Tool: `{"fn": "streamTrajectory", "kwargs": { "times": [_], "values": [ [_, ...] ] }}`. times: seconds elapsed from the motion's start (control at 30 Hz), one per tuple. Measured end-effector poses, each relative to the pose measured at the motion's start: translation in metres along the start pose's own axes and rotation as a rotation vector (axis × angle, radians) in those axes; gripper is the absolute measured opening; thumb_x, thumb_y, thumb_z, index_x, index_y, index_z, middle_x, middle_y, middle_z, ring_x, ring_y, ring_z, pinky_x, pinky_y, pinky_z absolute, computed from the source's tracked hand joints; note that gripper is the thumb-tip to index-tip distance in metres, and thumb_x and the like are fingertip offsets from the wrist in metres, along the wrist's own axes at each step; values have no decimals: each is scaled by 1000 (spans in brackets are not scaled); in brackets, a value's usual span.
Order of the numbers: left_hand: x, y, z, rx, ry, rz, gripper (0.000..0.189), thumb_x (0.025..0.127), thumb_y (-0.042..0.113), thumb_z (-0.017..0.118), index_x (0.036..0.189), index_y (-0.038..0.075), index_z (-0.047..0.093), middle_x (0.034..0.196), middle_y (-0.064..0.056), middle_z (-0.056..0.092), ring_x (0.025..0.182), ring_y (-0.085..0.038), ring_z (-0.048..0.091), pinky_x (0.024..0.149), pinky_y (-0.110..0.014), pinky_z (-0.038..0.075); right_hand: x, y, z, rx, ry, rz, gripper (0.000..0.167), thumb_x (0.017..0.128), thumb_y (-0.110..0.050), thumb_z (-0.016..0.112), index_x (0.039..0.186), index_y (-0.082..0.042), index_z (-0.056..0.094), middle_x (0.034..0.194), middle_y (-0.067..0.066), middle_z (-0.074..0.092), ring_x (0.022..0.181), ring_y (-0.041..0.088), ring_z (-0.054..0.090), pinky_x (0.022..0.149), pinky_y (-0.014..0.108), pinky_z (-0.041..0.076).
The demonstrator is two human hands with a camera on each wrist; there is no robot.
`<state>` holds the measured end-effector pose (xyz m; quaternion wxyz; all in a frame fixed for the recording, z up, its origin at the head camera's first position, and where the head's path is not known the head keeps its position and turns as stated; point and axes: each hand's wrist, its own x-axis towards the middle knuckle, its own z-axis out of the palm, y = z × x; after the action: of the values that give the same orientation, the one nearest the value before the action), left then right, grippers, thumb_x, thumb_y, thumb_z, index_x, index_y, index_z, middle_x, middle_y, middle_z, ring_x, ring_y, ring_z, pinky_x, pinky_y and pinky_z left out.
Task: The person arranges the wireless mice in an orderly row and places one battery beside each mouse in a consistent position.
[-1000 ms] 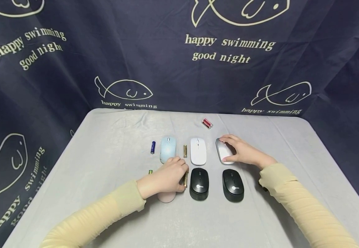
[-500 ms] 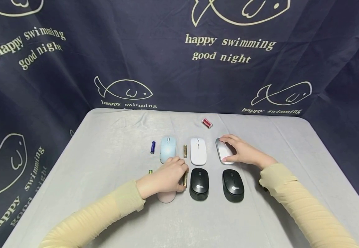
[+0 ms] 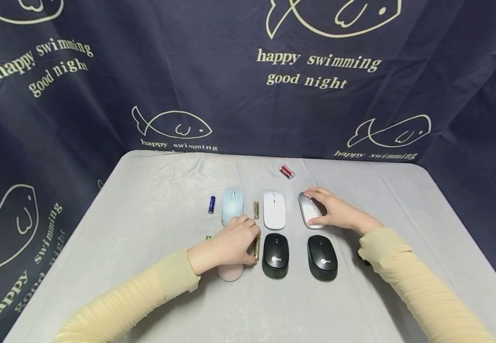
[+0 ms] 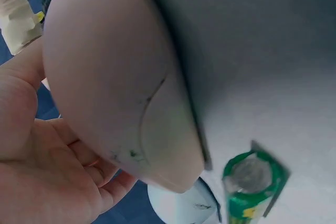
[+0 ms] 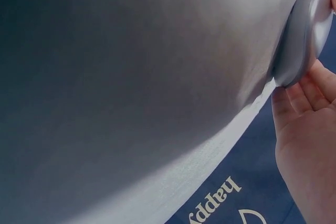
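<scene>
My left hand [image 3: 236, 240] reaches over a pink mouse [image 3: 230, 273] and pinches a gold battery [image 3: 257, 248] lengthwise between thumb and fingertips. The left wrist view shows the pink mouse [image 4: 110, 66] large in front of the palm, hiding the battery. Thumb and fingers of my right hand [image 3: 338, 209] grip a silver mouse [image 3: 310, 209] by its two ends, and it sits on the table. In the right wrist view that mouse [image 5: 304, 35] shows edge-on at the upper right. A green battery [image 4: 249, 182] lies left of the pink mouse.
A light blue mouse [image 3: 232, 207] and a white mouse [image 3: 274, 210] stand behind, with a gold battery [image 3: 256, 209] between them. A blue battery [image 3: 211, 205] lies left; red batteries [image 3: 287, 172] lie at the back. Two black mice, one left [image 3: 275, 252] and one right [image 3: 322, 257], stand in front.
</scene>
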<state>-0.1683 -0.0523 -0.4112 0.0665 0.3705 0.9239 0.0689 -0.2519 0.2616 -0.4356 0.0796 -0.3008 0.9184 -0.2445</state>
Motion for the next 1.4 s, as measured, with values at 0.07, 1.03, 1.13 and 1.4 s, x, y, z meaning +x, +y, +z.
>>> {"fn": "streamTrajectory", "kwargs": {
  "times": [0.07, 1.03, 1.13, 1.4],
  "values": [
    [1, 0, -2, -4, 1, 1, 54, 67, 47, 78, 105, 12, 63, 100, 3, 58, 97, -15, 46, 85, -30, 38, 0, 0, 0, 1, -1, 2, 82, 72, -35, 81, 136, 0, 45, 141, 20, 38, 131, 37, 34, 107, 53, 26],
    [57, -8, -72, -95, 133, -96, 57, 76, 43, 74, 116, 6, 60, 115, -5, 58, 109, -22, 46, 98, -39, 35, -2, 1, 0, -1, 24, -32, 80, 71, -32, 81, 134, 2, 46, 138, 21, 41, 129, 37, 37, 107, 53, 27],
    [64, -8, -77, -100, 155, -98, 57, 76, 44, 73, 117, 6, 60, 114, -5, 59, 109, -22, 46, 97, -39, 36, -2, 0, 0, -2, 27, -34, 80, 71, -31, 82, 134, 2, 46, 138, 21, 41, 129, 38, 38, 107, 53, 27],
    [84, -9, -86, -129, 192, -137, 56, 77, 46, 71, 117, 8, 59, 116, -4, 58, 110, -21, 45, 95, -37, 36, -2, -2, 0, 13, 27, -34, 79, 71, -30, 82, 134, 2, 46, 138, 21, 41, 129, 37, 37, 106, 52, 28]
  ]
}}
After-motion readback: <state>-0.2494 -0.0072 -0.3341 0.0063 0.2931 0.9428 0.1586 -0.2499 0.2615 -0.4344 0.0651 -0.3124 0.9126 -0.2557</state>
